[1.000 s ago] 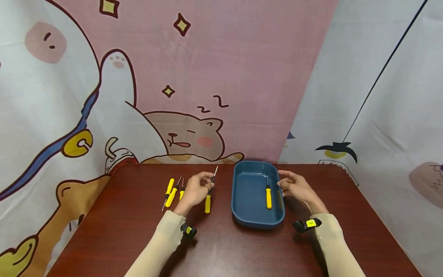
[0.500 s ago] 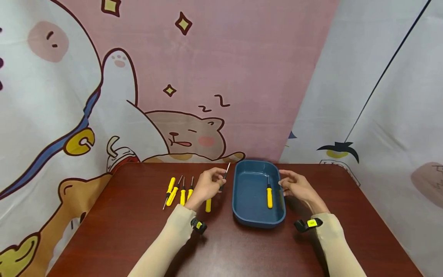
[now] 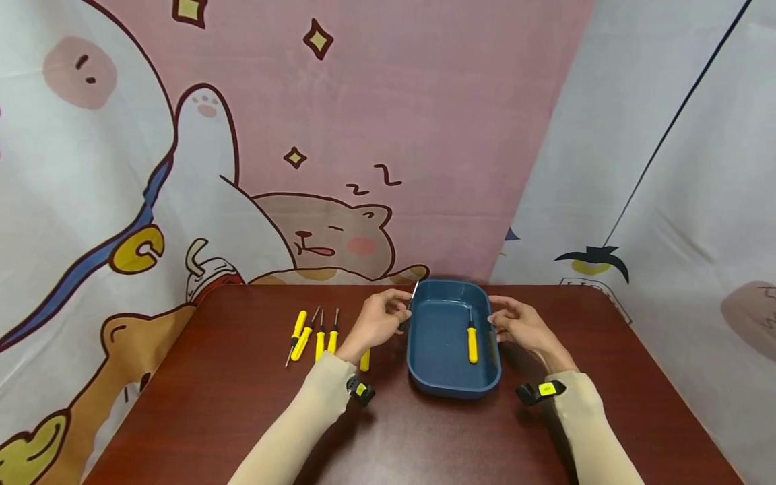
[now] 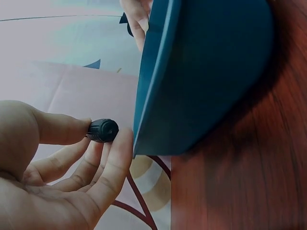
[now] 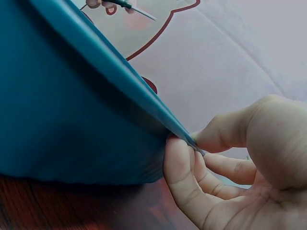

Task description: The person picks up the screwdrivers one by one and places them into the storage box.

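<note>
Dark red table [image 3: 242, 417], cartoon curtain behind. Left hand [image 3: 378, 322] pinches a yellow-handled screwdriver [image 3: 365, 359] by its black collar, tip toward 1 o'clock at the blue tray's [image 3: 451, 387] left rim; right hand [image 3: 521, 328] grips the rim at 3 o'clock, beside a screwdriver lying inside [image 3: 471, 342]. Risk: the pinch sits far forward, so the handle could swing, clip the rim and drop outside.

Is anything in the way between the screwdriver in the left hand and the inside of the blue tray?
Only the tray's own near wall. The left hand holds the screwdriver right beside the left rim of the blue tray, tip about level with that rim. Inside, one yellow screwdriver lies toward the right, with bare floor beside it.
</note>
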A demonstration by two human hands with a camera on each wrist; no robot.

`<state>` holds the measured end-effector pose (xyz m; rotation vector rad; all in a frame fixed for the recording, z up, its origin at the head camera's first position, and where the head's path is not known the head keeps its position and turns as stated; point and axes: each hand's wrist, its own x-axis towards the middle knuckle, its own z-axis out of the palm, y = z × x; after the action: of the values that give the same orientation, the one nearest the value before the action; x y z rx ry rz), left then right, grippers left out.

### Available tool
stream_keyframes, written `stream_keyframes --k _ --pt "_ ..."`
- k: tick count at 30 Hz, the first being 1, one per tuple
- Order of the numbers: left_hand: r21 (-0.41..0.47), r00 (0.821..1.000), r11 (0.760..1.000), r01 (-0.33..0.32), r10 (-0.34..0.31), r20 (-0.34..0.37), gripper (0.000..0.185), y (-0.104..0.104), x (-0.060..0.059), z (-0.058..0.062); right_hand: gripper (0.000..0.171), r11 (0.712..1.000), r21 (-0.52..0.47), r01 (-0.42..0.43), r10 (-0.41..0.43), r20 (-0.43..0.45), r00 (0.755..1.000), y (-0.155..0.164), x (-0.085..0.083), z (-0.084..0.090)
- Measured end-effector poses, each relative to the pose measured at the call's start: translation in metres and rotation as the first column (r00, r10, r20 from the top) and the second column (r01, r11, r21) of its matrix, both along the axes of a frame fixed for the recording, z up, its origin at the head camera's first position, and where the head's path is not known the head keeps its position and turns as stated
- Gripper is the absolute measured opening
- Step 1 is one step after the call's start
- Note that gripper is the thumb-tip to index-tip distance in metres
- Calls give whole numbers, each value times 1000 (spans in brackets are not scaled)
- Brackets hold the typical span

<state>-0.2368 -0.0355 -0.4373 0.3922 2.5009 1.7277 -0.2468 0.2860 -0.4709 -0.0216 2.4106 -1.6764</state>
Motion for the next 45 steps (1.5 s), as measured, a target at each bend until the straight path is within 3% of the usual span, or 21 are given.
stream_keyframes --k 14,25,38,45 --pt "-31 998 998 49 -48 33 32 26 -4 9 58 1000 6 1 -1 0 1000 0 0 0" --pt "-69 993 995 73 -66 96 33 47 -12 12 58 1000 13 2 -2 9 1000 1 -3 -3" --pt "-128 988 991 36 -15 156 33 71 -19 15 57 1000 22 5 -5 2 1000 1 -2 0" --pt "-135 982 990 45 -19 190 33 76 -24 13 58 1000 7 1 -1 -1 1000 1 -2 -2"
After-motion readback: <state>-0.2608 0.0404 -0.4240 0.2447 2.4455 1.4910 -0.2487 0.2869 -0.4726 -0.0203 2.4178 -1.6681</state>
